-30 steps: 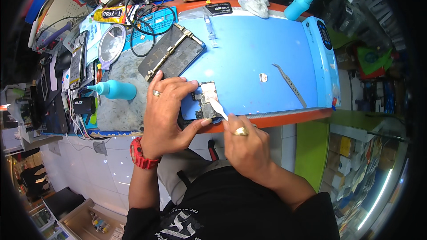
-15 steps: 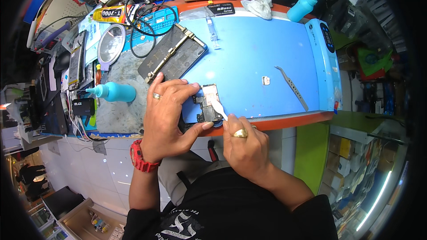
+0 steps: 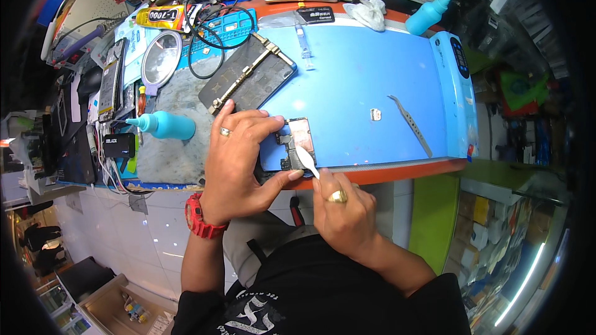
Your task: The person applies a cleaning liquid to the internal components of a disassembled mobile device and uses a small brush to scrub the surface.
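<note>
A small phone circuit board lies on the blue work mat near its front edge. My left hand spans it from the left, fingertips at the far left corner and thumb at the near edge, steadying it. In my right hand is a white toothbrush, pinched between thumb and fingers. Its oval head rests on the near half of the board; the bristle side is hidden. Beyond my left fingers sits a dark board-holder clamp with a metal bar.
Curved tweezers and a small metal piece lie on the mat's right. A syringe is farther back. Teal bottles stand at left and far right. A blue device borders the right; a round mirror and cables crowd the left.
The toothbrush head has slid a little nearer to me over the board. My left hand keeps its hold. The whole view has shifted slightly.
</note>
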### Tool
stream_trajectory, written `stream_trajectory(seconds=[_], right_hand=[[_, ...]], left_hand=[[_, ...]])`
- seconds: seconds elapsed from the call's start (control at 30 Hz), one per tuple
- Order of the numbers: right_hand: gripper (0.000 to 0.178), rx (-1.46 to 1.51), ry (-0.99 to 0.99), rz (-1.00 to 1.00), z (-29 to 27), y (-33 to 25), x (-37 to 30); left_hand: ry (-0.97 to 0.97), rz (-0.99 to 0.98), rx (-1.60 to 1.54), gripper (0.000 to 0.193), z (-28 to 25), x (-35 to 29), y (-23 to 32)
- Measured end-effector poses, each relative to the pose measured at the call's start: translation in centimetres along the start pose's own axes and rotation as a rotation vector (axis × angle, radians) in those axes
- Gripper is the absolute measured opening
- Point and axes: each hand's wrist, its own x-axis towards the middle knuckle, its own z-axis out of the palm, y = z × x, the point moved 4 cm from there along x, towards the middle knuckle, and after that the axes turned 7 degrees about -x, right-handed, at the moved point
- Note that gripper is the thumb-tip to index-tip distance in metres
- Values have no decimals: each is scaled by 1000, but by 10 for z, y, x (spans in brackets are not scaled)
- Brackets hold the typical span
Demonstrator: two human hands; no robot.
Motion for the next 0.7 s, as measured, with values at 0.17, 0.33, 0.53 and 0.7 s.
stream_trajectory(seconds=[0.17, 0.33, 0.53, 0.7], right_hand=[[23, 67, -111, 48, -25, 4, -32], [23, 8, 8, 7, -2, 7, -5], [22, -11, -111, 27, -9, -4, -13], [24, 52, -39, 22, -28, 3, -24]], left_hand=[[8, -20, -11, 76, 1, -3, -3], [28, -2, -13, 77, 2, -2, -3], [20, -16, -24, 74, -1, -3, -1], [32, -11, -36, 76, 2, -3, -3]])
